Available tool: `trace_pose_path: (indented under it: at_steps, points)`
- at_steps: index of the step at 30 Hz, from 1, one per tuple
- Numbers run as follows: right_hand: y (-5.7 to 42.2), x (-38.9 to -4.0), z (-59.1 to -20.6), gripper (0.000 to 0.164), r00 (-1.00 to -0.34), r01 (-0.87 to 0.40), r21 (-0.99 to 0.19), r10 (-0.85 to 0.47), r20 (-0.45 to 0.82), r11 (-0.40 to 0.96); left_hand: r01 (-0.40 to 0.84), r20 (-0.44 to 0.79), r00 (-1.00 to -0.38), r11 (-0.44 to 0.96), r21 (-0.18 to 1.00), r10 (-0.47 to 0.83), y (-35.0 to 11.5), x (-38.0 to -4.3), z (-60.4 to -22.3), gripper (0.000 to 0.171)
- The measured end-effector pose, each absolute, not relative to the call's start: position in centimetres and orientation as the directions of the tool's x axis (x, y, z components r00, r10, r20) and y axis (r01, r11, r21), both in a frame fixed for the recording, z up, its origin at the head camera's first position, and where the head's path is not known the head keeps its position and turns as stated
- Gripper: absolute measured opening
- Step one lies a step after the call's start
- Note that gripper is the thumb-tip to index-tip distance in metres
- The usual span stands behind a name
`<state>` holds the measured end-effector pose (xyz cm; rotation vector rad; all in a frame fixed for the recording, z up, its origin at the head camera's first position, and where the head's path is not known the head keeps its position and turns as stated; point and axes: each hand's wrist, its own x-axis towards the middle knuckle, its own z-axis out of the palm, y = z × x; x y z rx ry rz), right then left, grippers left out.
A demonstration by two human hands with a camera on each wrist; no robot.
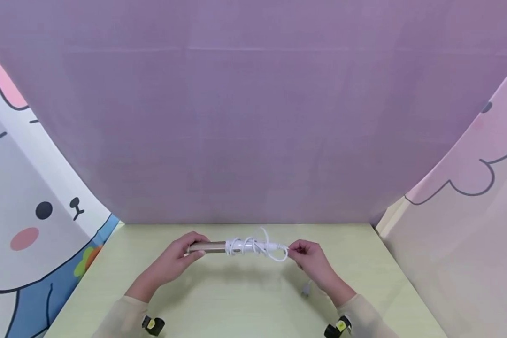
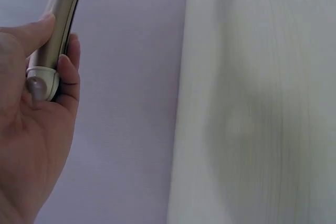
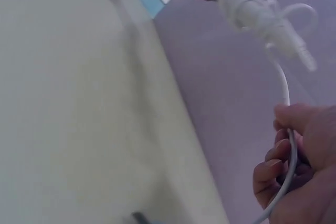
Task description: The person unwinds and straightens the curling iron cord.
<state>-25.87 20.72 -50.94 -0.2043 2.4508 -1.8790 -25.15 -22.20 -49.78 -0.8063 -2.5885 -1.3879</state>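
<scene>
A curling iron with a gold barrel (image 1: 214,247) and a white handle (image 3: 257,19) is held level above the table. Around the handle winds its white cord (image 1: 247,244) in several loose loops. My left hand (image 1: 179,258) grips the barrel near its pale tip (image 2: 44,82), thumb on one side and fingers on the other. On the other side, my right hand (image 1: 314,263) pinches the cord between thumb and fingers, just beyond the handle's end. From that hand the rest of the cord hangs down to a plug (image 1: 306,288).
Beneath both hands lies a pale wood-grain table (image 1: 236,305). A purple cloth backdrop (image 1: 253,117) rises at its far edge. Printed cartoon cloths stand along the left (image 1: 21,173) and right (image 1: 460,244) sides. Each sleeve carries a small black-and-yellow wrist device (image 1: 153,325).
</scene>
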Motion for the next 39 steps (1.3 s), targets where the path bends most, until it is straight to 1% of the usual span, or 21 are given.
trace_pose_path:
  at_steps: [5,9,11,13,16,19,22,24,26,28,31,33,36,39]
  points:
    - [20.9,-26.0,-49.3,0.02,-0.989,-0.13,-0.975,-0.097,0.115,0.177,0.506,0.307,-0.846,0.475,0.72,0.435,-22.1,-25.2,-50.2,0.024]
    - [21.2,-25.3,-48.1,0.018,-0.975,-0.204,-0.969,-0.117,0.188,0.139,0.495,0.3,-0.856,0.501,0.71,0.421,-22.1,-25.4,-50.6,0.024]
    - [21.5,-24.8,-47.8,0.017,-0.96,-0.245,-0.962,-0.171,0.223,0.122,0.488,0.309,-0.865,0.519,0.702,0.396,-22.1,-25.5,-50.7,0.024]
    - [21.8,-24.3,-47.8,0.015,-0.933,-0.29,-0.949,-0.257,0.251,0.123,0.495,0.338,-0.866,0.53,0.688,0.369,-22.2,-25.6,-50.7,0.023]
    - [22.1,-23.7,-48.4,0.013,-0.869,-0.346,-0.929,-0.419,0.263,0.133,0.511,0.39,-0.859,0.542,0.667,0.331,-22.3,-25.7,-50.6,0.024]
    - [22.2,-23.4,-49.4,0.013,-0.81,-0.343,-0.925,-0.55,0.204,0.162,0.528,0.43,-0.849,0.538,0.657,0.308,-22.4,-25.9,-50.5,0.025]
    - [22.0,-23.2,-50.4,0.011,-0.785,-0.297,-0.928,-0.611,0.103,0.226,0.531,0.437,-0.847,0.522,0.667,0.303,-22.4,-25.9,-50.3,0.026]
    - [21.8,-23.3,-50.9,0.009,-0.798,-0.271,-0.921,-0.601,0.052,0.281,0.528,0.427,-0.849,0.505,0.683,0.311,-22.4,-25.8,-50.2,0.026]
    - [21.5,-23.6,-51.4,0.008,-0.831,-0.247,-0.913,-0.556,0.028,0.323,0.52,0.406,-0.854,0.486,0.703,0.326,-22.4,-25.7,-49.9,0.026]
    - [21.3,-24.1,-51.7,0.009,-0.873,-0.209,-0.918,-0.487,0.021,0.336,0.51,0.382,-0.857,0.465,0.724,0.345,-22.3,-25.5,-49.6,0.026]
    - [21.2,-25.1,-52.0,0.012,-0.932,-0.136,-0.939,-0.362,0.013,0.315,0.499,0.354,-0.858,0.44,0.746,0.373,-22.3,-25.1,-49.3,0.025]
    - [21.3,-25.9,-52.0,0.013,-0.96,-0.095,-0.953,-0.281,0.011,0.287,0.493,0.335,-0.856,0.427,0.758,0.394,-22.3,-25.0,-49.1,0.024]
    - [21.3,-26.9,-51.6,0.013,-0.984,-0.067,-0.962,-0.178,0.019,0.266,0.476,0.291,-0.853,0.42,0.772,0.433,-22.4,-24.9,-49.1,0.023]
    - [21.4,-27.6,-50.9,0.015,-0.992,-0.073,-0.968,-0.115,0.046,0.238,0.482,0.26,-0.837,0.423,0.767,0.482,-22.6,-24.9,-49.3,0.023]
